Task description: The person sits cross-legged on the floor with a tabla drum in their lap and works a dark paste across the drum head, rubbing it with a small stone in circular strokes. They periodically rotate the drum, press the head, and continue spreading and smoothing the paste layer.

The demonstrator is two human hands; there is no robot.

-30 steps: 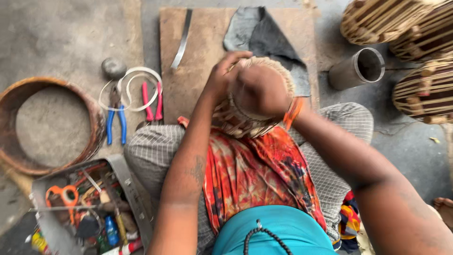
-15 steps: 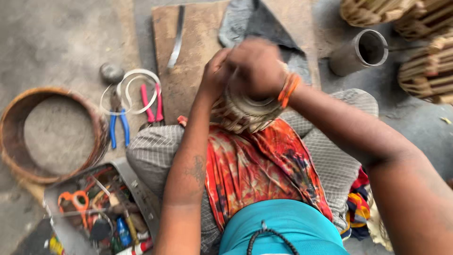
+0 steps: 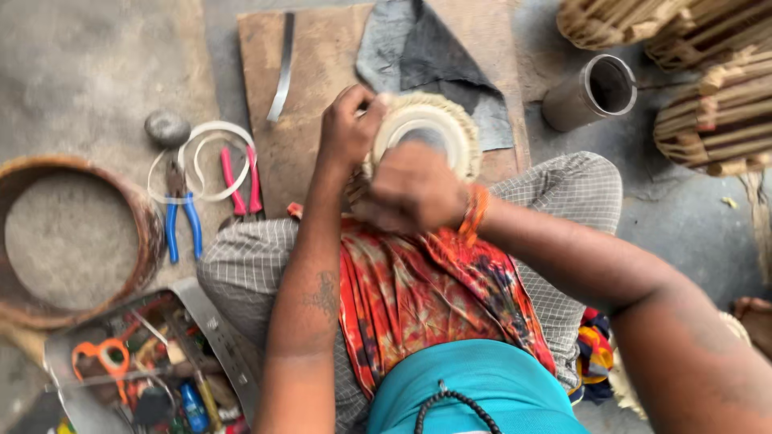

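While both hands crowd over lap, woven ring (image 3: 426,128) sits above near edge of wooden board (image 3: 322,96), lower half hidden. Left hand (image 3: 347,133) fingers curled, pinching ring's left rim. Right hand (image 3: 414,189) closed in fist against ring's underside; what fingertips grip, cannot tell. Grey cloth (image 3: 418,60) at board's far edge, partly behind ring. Tool tray (image 3: 145,366) cut off at bottom left corner.

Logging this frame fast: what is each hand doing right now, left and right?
Left hand: closed on the rim of the round woven piece.
Right hand: closed against the near side of the woven piece; its fingers are hidden.
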